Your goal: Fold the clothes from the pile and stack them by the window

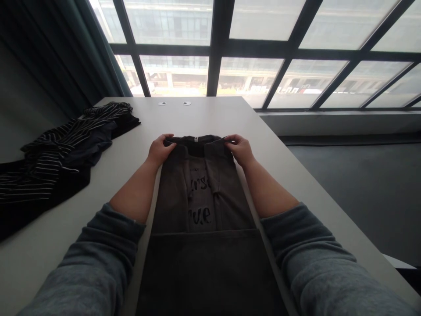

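Head view: pinch folded shirt (201, 197) by far corners in left hand (162, 149) and right hand (240, 150). Have striped clothes (49, 162) left of both.

- one head view — from above the table (210, 116), facing forward and down
- close over the shirt (171, 188), which runs to the bottom edge
- farther off — windows (174, 22) across the top

I'm seeing dark shirt (201, 199) lying on white table (213, 116), sides (171, 193) folded inward, partly covering black lettering (200, 216), collar (210, 138) at far end.
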`<state>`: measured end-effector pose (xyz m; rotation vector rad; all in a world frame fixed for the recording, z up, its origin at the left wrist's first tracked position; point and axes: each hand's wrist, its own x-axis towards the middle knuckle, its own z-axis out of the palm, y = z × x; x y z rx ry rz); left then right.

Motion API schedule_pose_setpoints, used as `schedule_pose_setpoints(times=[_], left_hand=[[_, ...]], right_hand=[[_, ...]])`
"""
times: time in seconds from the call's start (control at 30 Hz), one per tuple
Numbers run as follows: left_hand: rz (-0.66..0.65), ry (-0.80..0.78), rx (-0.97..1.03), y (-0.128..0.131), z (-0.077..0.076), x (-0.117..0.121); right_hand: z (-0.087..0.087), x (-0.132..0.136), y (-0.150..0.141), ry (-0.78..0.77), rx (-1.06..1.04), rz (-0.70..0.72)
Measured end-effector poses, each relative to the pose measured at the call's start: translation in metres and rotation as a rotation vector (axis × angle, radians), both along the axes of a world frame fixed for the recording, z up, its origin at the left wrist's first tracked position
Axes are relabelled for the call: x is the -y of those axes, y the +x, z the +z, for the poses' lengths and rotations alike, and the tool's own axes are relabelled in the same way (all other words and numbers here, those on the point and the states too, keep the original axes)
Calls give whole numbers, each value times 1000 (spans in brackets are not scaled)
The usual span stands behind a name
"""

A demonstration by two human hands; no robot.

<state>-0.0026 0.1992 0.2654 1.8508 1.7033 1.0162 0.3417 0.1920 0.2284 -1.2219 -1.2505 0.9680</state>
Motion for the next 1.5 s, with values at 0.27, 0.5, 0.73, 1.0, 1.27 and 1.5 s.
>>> schedule_pose_setpoints(times=[0.27,0.5,0.73,1.0,1.27,1.5], left_hand=[[-81,113,-20,-14,49,53],[-333,235,-281,-26,73,131],[-566,27,-449,-32,44,175],[-579,16,-486,-30,40,178],[-695,-91,-427,-32,54,181],[-595,-22,-370,-4,66,169]], right_hand=[[38,50,6,193,-26,32],[52,134,29,377,379,40],[45,186,35,368,875,310],[47,186,38,252,927,394],[54,188,43,198,1030,500],[67,177,24,271,923,154]])
